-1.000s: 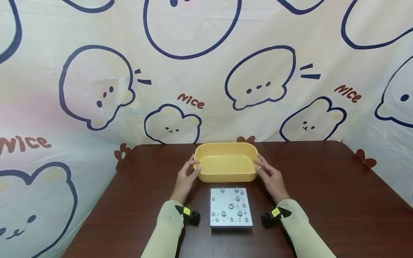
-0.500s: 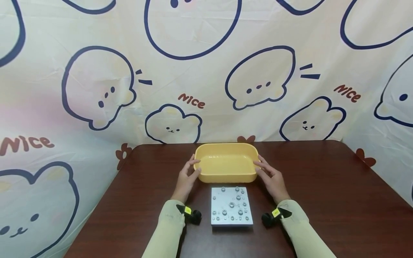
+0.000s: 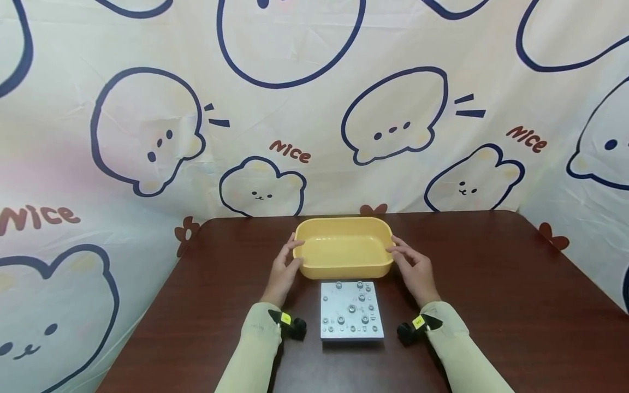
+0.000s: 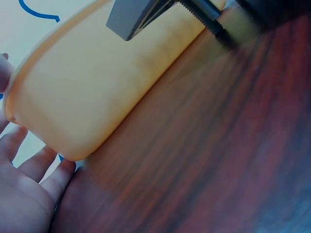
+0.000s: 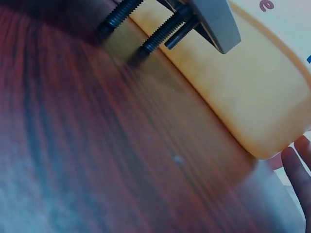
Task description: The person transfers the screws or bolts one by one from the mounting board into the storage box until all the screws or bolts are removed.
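Note:
A shallow yellow plastic tray with rounded corners sits near the back of the table. My left hand holds its left end, thumb at the front corner and a finger over the rim. At the opposite end my right hand grips it in mirrored fashion. In the left wrist view, fingers spread along the tray's end wall. Close in front of the tray stands a silver metal plate with several screw heads on top. Dark threaded bolts reach from its underside towards the table in the wrist views.
The dark brown wooden table runs back to a pale cloth backdrop printed with cartoon bears, which also hangs at the sides. Black wrist cameras on both sleeves flank the metal plate.
The tray has come slightly nearer to me, narrowing the gap to the metal plate. Both hands keep their hold, and the head view has shifted a little.

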`<state>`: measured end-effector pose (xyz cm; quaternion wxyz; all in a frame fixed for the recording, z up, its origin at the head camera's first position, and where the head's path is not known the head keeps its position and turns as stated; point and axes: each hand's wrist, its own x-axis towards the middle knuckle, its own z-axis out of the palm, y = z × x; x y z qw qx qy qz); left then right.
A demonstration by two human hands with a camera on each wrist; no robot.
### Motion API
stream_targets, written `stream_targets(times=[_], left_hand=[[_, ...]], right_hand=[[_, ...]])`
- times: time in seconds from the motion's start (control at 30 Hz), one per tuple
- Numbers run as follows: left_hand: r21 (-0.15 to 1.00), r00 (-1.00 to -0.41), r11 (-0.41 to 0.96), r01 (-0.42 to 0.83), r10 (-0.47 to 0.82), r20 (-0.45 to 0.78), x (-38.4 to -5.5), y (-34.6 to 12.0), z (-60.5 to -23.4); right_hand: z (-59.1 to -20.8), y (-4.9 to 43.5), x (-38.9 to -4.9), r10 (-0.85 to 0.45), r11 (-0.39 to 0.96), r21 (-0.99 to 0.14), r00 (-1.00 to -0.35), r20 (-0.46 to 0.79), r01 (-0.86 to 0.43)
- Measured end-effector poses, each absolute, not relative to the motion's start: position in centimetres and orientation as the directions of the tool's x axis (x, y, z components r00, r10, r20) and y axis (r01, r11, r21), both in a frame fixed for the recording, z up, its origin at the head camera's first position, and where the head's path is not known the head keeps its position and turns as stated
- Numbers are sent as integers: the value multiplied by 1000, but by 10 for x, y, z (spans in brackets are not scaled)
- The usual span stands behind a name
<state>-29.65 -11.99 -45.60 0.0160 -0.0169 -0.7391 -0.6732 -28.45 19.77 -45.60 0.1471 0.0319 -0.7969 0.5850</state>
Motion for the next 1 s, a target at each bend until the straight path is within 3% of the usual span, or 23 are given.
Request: stream_targets(times=[0.17,0.4,0.8,1.0], left_hand=[[994,-999,93,53,0,54,-298,-120,-455],[996,-998,76,57,18,55,-296,-121,-456],[993,-989,44,105,105,100,-291,-124,-458],[993,-987,41,110,123,105,-289,-124,-456]], right_hand=[[-446,199,-286,108,440,-874,-954,280,-207],[-415,204,-283,-57,643,-736,-971,232,-213],[-381,201,-266,-144,749,-638,-984,107,-179],[-364,186,-254,-158,790,-583,-982,104,-189]])
